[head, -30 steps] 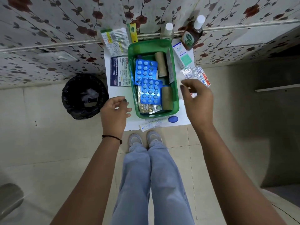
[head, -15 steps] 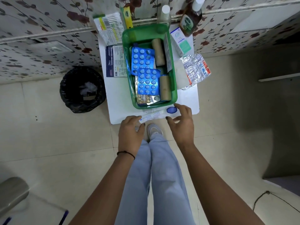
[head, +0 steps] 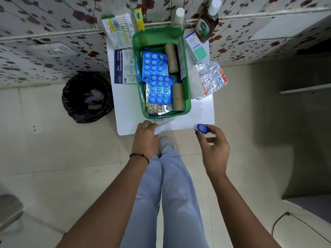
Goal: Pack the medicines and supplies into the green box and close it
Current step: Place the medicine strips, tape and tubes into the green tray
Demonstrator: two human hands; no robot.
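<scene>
The open green box (head: 187,97) stands on a small white table (head: 202,111). Inside lie two blue blister packs (head: 155,76), two tan bandage rolls (head: 172,58) and other strips. My right hand (head: 214,149) holds a small blue round container (head: 202,128) in its fingertips at the table's front right edge. My left hand (head: 146,138) grips a white tube (head: 165,125) at the front edge. Outside the box lie silver blister strips (head: 211,77), a white-green carton (head: 196,49), a dressings pack (head: 124,67) and a cotton bud pack (head: 119,30).
A brown antiseptic bottle (head: 206,24), a white-capped bottle (head: 179,16) and a yellow tube (head: 139,18) stand against the flowered wall. A black-lined bin (head: 87,97) sits on the floor left of the table. My legs and shoe (head: 166,144) are below the table edge.
Both hands came down from beside the box to the table's front edge. My right hand picked up the blue container and moved it right; my left hand closed on the white tube.
</scene>
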